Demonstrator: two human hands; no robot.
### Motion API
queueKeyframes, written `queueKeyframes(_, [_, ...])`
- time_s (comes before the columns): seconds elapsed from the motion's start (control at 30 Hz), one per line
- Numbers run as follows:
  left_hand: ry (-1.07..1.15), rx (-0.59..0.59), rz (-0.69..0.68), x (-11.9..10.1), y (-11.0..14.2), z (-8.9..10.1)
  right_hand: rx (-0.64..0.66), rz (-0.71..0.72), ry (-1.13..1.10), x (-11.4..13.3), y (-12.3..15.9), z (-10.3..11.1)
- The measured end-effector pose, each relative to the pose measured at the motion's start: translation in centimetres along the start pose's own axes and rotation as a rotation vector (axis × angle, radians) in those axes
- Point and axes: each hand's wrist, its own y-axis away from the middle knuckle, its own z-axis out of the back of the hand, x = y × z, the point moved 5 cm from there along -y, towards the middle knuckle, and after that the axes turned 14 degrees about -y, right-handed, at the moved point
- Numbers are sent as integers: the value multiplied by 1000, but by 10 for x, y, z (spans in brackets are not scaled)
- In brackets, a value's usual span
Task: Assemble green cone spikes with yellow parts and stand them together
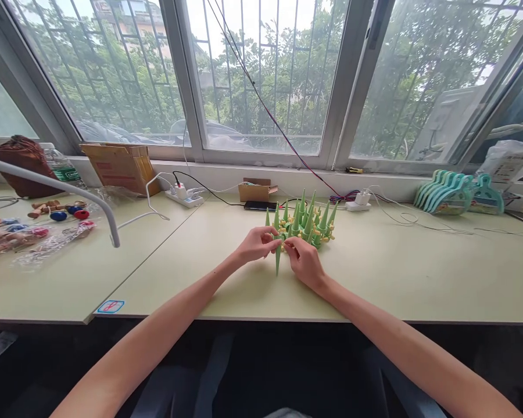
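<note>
A green pointed cone (278, 262) hangs tip down between my hands, just above the table or touching it; I cannot tell which. The fingers of my left hand (257, 245) are closed around its wide end. My right hand (305, 262) is pinched close beside that end, and whatever is in its fingertips is too small to make out. Right behind my hands stands a cluster of similar green cones (308, 223), mostly tip up, with small yellow pieces (328, 235) around their bases. My hands hide part of the cluster.
Behind the cluster lie a black phone (260, 205) and a small open cardboard box (256, 190). Power strips (183, 197) with cables run along the windowsill. Turquoise hangers (445, 191) stand at right. Wooden toys and bagged pieces (47, 238) lie left, under a white curved bar (70, 187).
</note>
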Motion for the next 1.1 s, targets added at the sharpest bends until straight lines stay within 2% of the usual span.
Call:
queueKeyframes(0.23, [-3,-71,-52,1,-1,-3,-50,-71,-51,-2,-2,5])
queueKeyframes(0.47, [-151,-78,-50,-6,2,-3,-62,-76,-75,1,-3,7])
queueKeyframes(0.7, [-58,-74,-38,-6,2,-6,-62,-81,-91,0,-3,6])
queueKeyframes(0.87, [-52,-167,-62,-6,4,-7,-81,-73,-92,0,-3,8])
queueKeyframes(1.1, [-270,-283,-141,-11,9,-5,-100,-165,-201,1,-3,9])
